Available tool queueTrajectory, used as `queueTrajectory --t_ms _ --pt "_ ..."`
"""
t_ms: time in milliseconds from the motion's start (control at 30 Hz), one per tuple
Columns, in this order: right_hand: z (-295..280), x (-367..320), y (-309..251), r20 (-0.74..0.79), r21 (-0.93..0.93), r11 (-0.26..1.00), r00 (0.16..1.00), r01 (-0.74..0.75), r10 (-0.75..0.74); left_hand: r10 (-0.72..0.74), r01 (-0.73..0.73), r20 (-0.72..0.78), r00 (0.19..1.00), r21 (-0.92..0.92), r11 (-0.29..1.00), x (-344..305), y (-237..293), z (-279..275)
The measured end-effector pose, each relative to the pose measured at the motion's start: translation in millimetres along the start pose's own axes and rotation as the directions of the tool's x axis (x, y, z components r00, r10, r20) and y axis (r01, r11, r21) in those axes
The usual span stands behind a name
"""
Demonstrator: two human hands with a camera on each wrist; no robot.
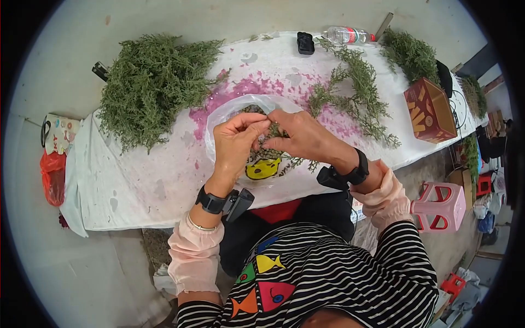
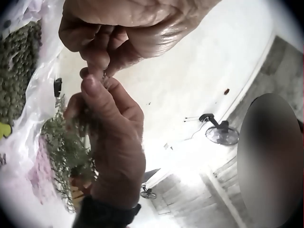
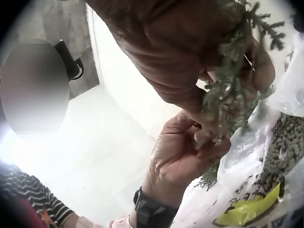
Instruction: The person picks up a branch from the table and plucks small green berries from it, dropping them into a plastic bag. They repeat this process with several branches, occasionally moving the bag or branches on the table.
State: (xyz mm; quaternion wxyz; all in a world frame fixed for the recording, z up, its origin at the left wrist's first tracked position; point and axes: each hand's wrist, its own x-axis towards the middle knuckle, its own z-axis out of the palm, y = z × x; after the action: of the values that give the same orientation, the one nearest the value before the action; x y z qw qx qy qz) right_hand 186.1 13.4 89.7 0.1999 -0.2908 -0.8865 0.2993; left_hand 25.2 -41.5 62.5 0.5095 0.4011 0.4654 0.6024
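Note:
Both hands meet above a clear plastic bag [image 1: 214, 131] filled with small grey-green berries [image 3: 285, 152]. A green sprig [image 3: 230, 71] hangs from the right hand [image 1: 309, 136], its fingers curled round it. Thumb and forefinger of the left hand [image 1: 235, 142] pinch at the sprig, touching the right fingertips; the exact bit between them is too small to tell. In the left wrist view the left hand [image 2: 137, 28] is above and the right hand [image 2: 116, 147] below, tips together. The right wrist view shows the left hand [image 3: 183, 156] under the right hand [image 3: 175, 52].
A big heap of green branches [image 1: 156, 90] lies at the left; looser branches [image 1: 358, 90] are right of the bag. Farther off are a black object [image 1: 305, 44], a plastic bottle [image 1: 347, 35] and a red-brown box [image 1: 429, 112]. A pink stool [image 1: 445, 205] stands at the right.

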Motion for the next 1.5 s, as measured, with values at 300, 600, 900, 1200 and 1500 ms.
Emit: queueTrajectory --t_ms 300,600,900,1200,1500 --pt "9 5 7 -0.179 -0.358 0.919 0.955 0.162 -0.238 -0.354 0.321 -0.004 0.935 -0.410 0.854 6 -9 -10" --pt "27 9 15 -0.320 -0.405 0.849 0.817 0.339 -0.479 -0.462 0.392 0.083 0.883 -0.673 0.627 -1 -19 -4" --pt "19 17 32 -0.300 0.246 0.960 0.952 0.135 -0.057 -0.329 0.321 -0.024 0.944 -0.164 0.933 -2 -18 -14" --pt "25 26 82 0.128 0.965 0.199 0.972 -0.168 0.198 0.121 -0.377 0.364 0.923 0.802 0.462 -2 -39 -18" --pt "26 24 83 0.128 0.964 0.202 0.966 -0.175 0.223 -0.001 -0.427 0.469 0.883 0.806 0.410 14 -33 -13"
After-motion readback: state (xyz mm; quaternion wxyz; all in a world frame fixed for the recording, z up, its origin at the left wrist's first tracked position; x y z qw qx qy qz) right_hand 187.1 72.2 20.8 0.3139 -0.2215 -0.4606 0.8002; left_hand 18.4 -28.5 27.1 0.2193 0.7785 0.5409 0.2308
